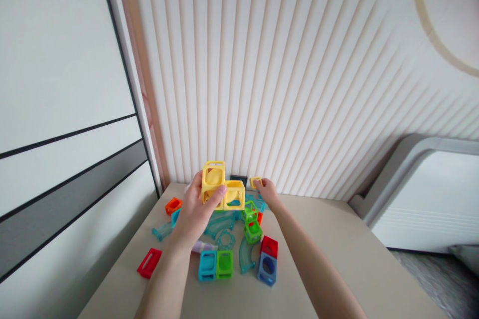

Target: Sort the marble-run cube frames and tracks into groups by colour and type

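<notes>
My left hand (198,208) grips a yellow block assembly (213,177) of open-sided cubes in an L shape, raised above the table, with the thumb across its front. To the right and farther back, my right hand (267,189) pinches a small flat yellow piece (256,182) between its fingers. The yellow piece and the yellow assembly are apart. Green cubes (253,232) stand joined between my two forearms. Part of the pile behind the yellow assembly is hidden.
On the beige table (329,239) lie a red block (149,262), an orange block (173,206), a joined cyan and green pair (216,265), a red and blue pair (267,268) and translucent teal tracks (246,254). A ribbed wall (262,84) rises behind.
</notes>
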`<state>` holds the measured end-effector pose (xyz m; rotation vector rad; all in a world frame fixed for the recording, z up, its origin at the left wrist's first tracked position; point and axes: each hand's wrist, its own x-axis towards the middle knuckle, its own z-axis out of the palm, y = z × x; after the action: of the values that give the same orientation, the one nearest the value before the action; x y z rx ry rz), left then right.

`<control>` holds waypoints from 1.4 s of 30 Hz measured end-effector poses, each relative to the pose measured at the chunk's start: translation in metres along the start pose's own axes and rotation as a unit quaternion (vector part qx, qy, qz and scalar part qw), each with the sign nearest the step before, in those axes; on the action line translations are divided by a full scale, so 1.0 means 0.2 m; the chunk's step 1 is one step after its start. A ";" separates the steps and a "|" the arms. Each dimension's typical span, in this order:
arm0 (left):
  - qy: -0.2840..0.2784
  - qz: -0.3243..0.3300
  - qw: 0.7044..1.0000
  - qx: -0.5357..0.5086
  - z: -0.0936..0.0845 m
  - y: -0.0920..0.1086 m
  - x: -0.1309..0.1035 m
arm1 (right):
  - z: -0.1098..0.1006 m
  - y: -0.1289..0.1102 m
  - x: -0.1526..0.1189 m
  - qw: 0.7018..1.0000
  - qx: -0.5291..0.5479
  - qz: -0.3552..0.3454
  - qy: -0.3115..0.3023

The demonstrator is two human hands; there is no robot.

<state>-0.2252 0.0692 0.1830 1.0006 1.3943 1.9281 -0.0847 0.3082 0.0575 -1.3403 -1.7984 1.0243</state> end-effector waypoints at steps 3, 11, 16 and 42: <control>-0.019 -0.018 1.000 0.008 0.03 -0.05 0.00 | -0.07 -0.03 -0.07 0.993 0.111 -0.013 0.023; -0.110 -0.066 0.992 -0.009 0.18 -0.18 0.00 | -0.24 -0.27 -0.45 0.931 0.352 -0.088 0.041; -0.129 -0.082 0.988 -0.022 0.25 -0.21 -0.04 | -0.26 -0.41 -0.64 0.910 0.388 -0.134 0.058; -0.045 -0.070 0.995 -0.053 0.33 -0.15 -0.10 | -0.33 -0.42 -0.77 0.925 0.350 -0.137 -0.046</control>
<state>-0.1602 0.0981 0.1610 0.9038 1.2632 1.8121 -0.0269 0.1576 0.1542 -0.5932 -1.4099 1.4008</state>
